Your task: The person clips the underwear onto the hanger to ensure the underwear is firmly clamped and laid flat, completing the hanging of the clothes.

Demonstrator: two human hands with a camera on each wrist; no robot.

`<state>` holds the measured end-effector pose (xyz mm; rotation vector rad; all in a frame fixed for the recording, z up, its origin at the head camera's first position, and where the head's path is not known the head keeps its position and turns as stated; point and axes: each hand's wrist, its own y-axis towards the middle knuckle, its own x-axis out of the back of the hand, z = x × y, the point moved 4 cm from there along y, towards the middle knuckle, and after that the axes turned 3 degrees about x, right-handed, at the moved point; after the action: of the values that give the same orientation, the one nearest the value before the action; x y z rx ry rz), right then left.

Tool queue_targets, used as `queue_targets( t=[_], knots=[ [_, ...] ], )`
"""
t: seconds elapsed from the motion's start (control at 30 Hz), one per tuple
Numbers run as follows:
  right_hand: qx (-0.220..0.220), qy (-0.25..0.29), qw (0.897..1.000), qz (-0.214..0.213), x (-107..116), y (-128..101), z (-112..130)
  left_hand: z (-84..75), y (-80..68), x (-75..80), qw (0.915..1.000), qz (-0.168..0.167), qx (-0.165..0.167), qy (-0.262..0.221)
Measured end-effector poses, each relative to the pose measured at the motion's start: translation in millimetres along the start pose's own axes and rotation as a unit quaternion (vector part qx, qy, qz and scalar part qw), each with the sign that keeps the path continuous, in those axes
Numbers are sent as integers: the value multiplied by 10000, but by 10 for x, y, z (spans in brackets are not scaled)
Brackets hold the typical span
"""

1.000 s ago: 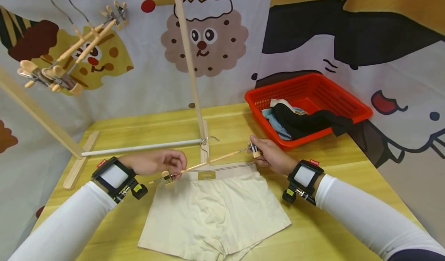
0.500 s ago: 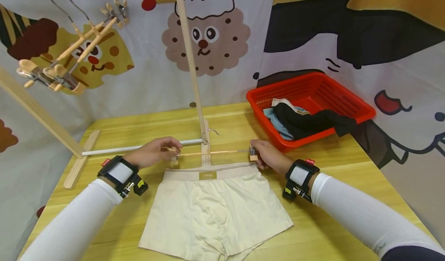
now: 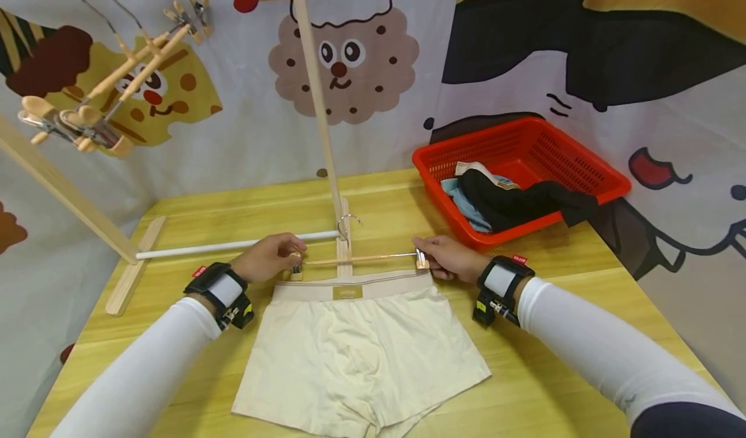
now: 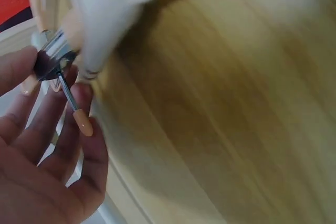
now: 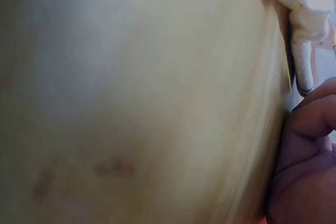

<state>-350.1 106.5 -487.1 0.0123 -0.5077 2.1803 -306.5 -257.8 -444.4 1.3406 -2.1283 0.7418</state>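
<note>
Hanger [image 3: 361, 258] lies against rack post [image 3: 317, 101], red basket [image 3: 606, 182] nearby.

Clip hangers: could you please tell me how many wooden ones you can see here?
3. One clip hanger lies on the table above the cream boxer briefs, held at its ends by both hands. Two more hang on the rail, upper left; others may be hidden.

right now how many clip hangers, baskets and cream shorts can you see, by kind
clip hangers: 3, one held by left hand and right hand at, two on the rack
red basket: 1
cream shorts: 1
total: 5
</note>
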Motion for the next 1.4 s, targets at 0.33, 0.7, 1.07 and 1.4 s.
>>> queue_targets(
  t=[0.33, 0.7, 1.07, 1.4],
  knots=[
    [-17, 68, 9998, 205, 21, -15, 17, -67, 19, -80, 9857, -957, 427, 1321],
    [-227, 236, 9994, 134, 79, -20, 7, -1200, 134, -813, 9519, -1300, -1018, 2582],
    [-288, 90, 9990, 336, -17, 37, 36, -1539, 440, -1427, 8985, -1232, -1084, 4070],
    [-338, -196, 9982, 457, 35, 45, 28, -1542, 493, -1505, 9141, -1103, -1049, 3759]
  ],
)
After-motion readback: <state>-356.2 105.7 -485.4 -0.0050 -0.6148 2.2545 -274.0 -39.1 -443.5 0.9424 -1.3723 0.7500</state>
